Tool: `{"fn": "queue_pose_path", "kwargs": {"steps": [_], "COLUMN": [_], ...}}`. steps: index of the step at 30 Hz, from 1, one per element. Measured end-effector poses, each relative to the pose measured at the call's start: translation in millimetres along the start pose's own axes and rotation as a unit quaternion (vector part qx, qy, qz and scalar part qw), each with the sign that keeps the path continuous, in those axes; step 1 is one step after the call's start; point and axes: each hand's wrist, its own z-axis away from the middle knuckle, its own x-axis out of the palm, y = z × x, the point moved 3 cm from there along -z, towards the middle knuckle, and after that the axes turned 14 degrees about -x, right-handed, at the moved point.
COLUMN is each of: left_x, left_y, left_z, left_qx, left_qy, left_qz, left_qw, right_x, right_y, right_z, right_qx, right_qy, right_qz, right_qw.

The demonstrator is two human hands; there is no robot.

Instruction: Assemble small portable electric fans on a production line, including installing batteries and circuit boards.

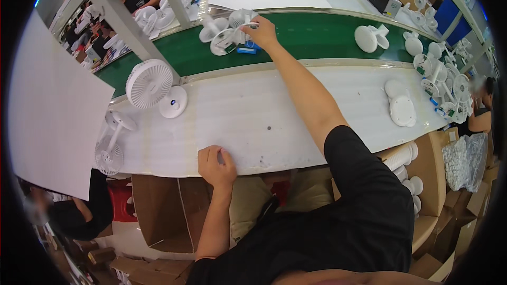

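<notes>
My right arm stretches across the table to the green conveyor belt. There my right hand closes its fingers on the edge of a white fan part, in a cluster of similar pieces. A white fan part with a bared green circuit board lies just left of the hand, and a small blue piece sits below it. My left hand rests at the near edge of the white tabletop, fingers loosely curled, with nothing seen in them.
A white desk fan stands at the left beside a metal post, with another fan lying nearer. White round covers lie at the right, before a heap of fan parts. An open carton holds white pieces. Other people sit around.
</notes>
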Motion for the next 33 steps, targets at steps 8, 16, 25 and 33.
{"fn": "queue_pose_path", "kwargs": {"steps": [8, 16, 25, 33], "left_x": [-17, -45, -58, -88], "left_y": [-2, 121, 157, 169], "left_z": [7, -21, 30, 62], "left_qx": [-0.067, 0.025, -0.094, -0.152], "left_qy": [-0.037, -0.178, -0.352, -0.298], "left_qz": [0.090, 0.270, 0.447, 0.254], "left_qw": [0.993, 0.946, 0.817, 0.908], "right_x": [-50, -150, -201, -203], "right_y": [-91, -195, -244, -257], "right_z": [54, 178, 276, 332], "right_qx": [0.158, 0.247, 0.204, 0.220], "right_qy": [0.089, 0.049, 0.094, 0.238], "right_qz": [-0.275, -0.442, -0.535, -0.624], "right_qw": [0.944, 0.861, 0.814, 0.711]}}
